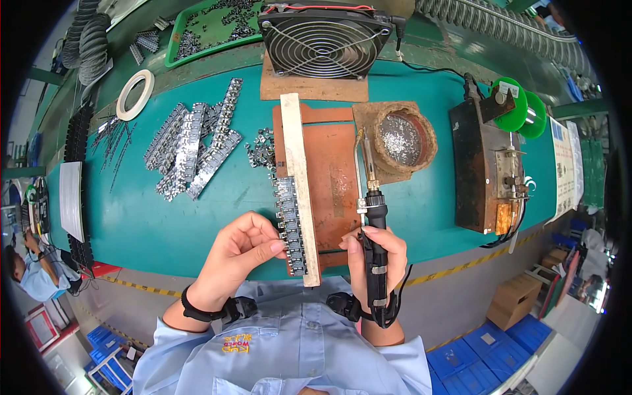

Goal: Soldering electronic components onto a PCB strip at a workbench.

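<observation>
My right hand (380, 253) grips a black soldering iron (376, 214) whose metal tip points away from me, with a thin metal guide fixed alongside. A strip of small circuit boards (288, 210) lies lengthwise against a white bar (298, 171) on a brown board (334, 191). At the strip's left edge, near its close end, my left hand (247, 247) has its thumb and index finger pinched together. Whatever sits between those fingertips is too small to make out. The iron's tip is beside a round pot (434, 135) with silvery contents, apart from the strip.
Strips of boards (191, 148) are piled at left, near loose small components (262, 148) and a tape roll (135, 95). A fan (324, 43) and green tray (187, 39) stand at the back. At right sits a metal box (471, 164) with a green spool (510, 108).
</observation>
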### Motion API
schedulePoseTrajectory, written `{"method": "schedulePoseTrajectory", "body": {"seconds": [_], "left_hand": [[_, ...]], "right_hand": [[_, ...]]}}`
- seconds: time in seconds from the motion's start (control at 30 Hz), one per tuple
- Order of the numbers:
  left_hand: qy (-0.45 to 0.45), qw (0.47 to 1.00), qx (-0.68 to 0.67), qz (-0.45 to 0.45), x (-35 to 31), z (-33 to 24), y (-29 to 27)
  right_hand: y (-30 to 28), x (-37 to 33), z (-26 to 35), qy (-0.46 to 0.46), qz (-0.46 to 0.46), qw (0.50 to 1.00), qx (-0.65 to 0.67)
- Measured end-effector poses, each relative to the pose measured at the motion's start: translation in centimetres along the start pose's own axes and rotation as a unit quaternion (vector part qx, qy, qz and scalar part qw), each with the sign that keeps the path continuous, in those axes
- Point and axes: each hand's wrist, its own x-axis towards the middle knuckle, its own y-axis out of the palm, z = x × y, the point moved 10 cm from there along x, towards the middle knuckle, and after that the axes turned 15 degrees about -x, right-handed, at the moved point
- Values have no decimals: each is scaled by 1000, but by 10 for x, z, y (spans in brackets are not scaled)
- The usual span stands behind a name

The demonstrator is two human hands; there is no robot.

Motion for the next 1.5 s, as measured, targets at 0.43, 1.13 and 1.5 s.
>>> {"method": "schedulePoseTrajectory", "body": {"seconds": [0.43, 1.13, 1.5], "left_hand": [[-19, 1000, -21, 8, -8, 1, -10], [-25, 997, -46, 52, -16, -4, -21], [-19, 998, -40, 51, -16, -5, -23]], "right_hand": [[-6, -13, 7, 78, 30, 994, 66], [-8, -38, 73, -107, 187, 972, -92], [-5, -39, 71, -91, 192, 975, -65]]}}
